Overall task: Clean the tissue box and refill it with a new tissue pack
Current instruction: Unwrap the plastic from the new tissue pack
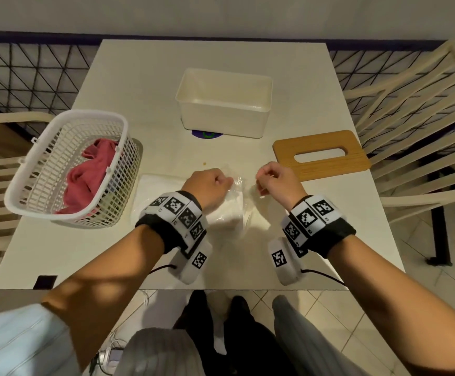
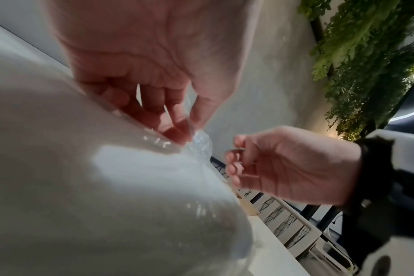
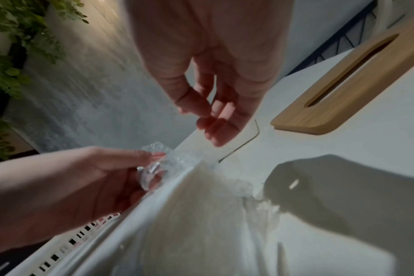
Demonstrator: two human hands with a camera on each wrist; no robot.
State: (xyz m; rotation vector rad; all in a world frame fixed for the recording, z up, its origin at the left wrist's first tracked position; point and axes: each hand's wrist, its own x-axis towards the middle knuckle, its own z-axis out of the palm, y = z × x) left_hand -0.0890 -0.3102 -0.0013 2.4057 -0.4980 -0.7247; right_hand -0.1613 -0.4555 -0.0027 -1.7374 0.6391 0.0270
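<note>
The new tissue pack (image 1: 229,213) lies in clear plastic on the table's near middle, under both hands. My left hand (image 1: 215,181) pinches a crumpled bunch of the clear wrapper (image 2: 201,143) at the pack's top edge. My right hand (image 1: 268,176) hovers a short way to the right, apart from the pack, fingers curled against the thumb with nothing plainly between them. The white tissue box (image 1: 220,123) stands open and empty at the back middle. Its wooden slotted lid (image 1: 286,150) lies flat to the right.
A white plastic basket (image 1: 66,115) with a pink cloth (image 1: 90,175) sits at the table's left. Cream slatted chairs (image 1: 411,104) flank the table on both sides. A black lattice fence runs behind. The table's front edge is close to my wrists.
</note>
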